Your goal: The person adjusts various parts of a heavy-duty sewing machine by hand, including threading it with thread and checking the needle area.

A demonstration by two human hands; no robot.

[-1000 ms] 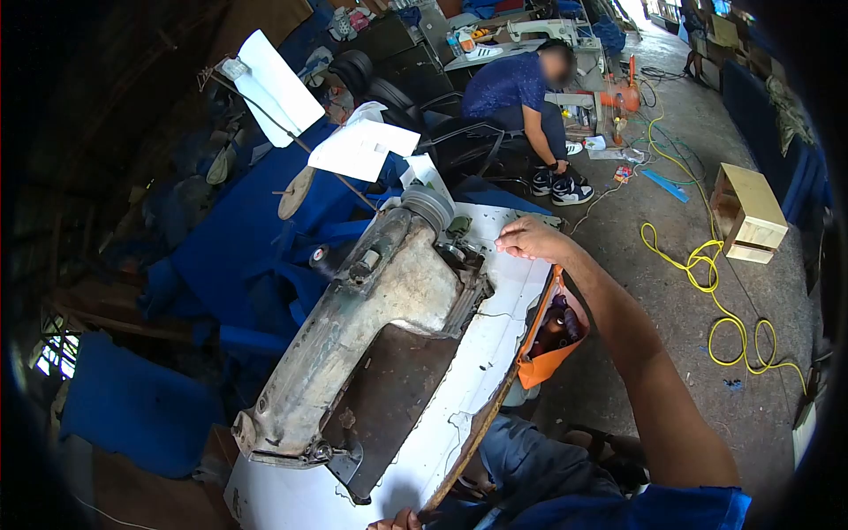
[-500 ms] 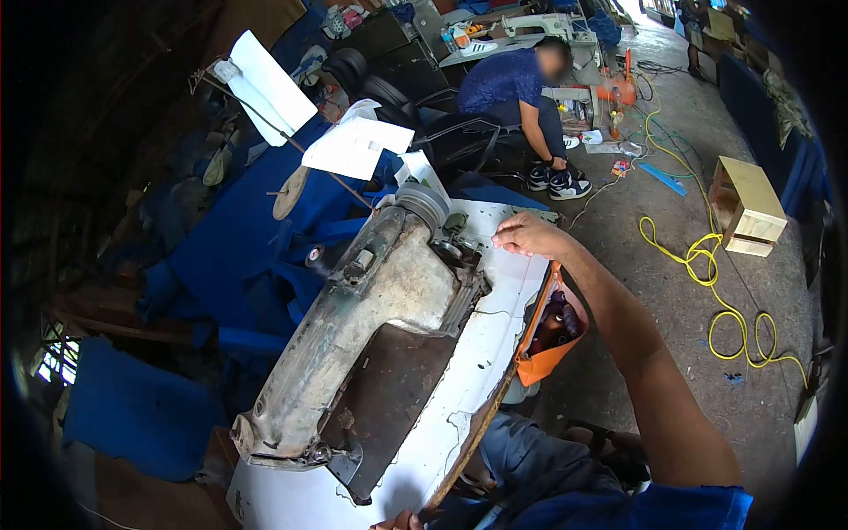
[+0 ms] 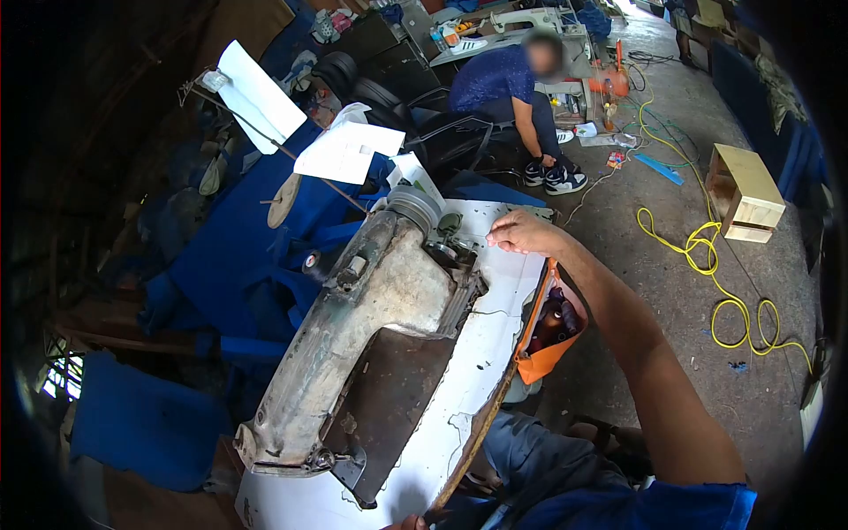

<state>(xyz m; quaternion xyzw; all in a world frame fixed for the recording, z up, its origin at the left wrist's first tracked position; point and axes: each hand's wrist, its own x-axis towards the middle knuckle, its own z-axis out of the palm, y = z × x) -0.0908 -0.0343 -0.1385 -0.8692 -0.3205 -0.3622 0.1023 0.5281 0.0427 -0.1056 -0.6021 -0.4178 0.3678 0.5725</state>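
Head view: the right hand (image 3: 523,234) is laid on the counter (image 3: 492,340) beside the sewing machine (image 3: 371,322), grip loose, empty; the grip of the left hand (image 3: 408,523) cannot be told.

Left hand (image 3: 408,524): cut off by the bottom edge, a sliver showing at the surface (image 3: 488,352) rim; grip not discernible. Orange pouch (image 3: 542,363): dark contents, unidentifiable. Clutter (image 3: 459,35) behind the crouching person (image 3: 499,79): too small to tell.

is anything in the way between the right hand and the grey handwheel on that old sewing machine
Partly. The right hand rests on the white tabletop, apart from the ribbed grey handwheel. Between them sit a small greenish part and a dark round fitting at the end of the worn grey sewing machine.
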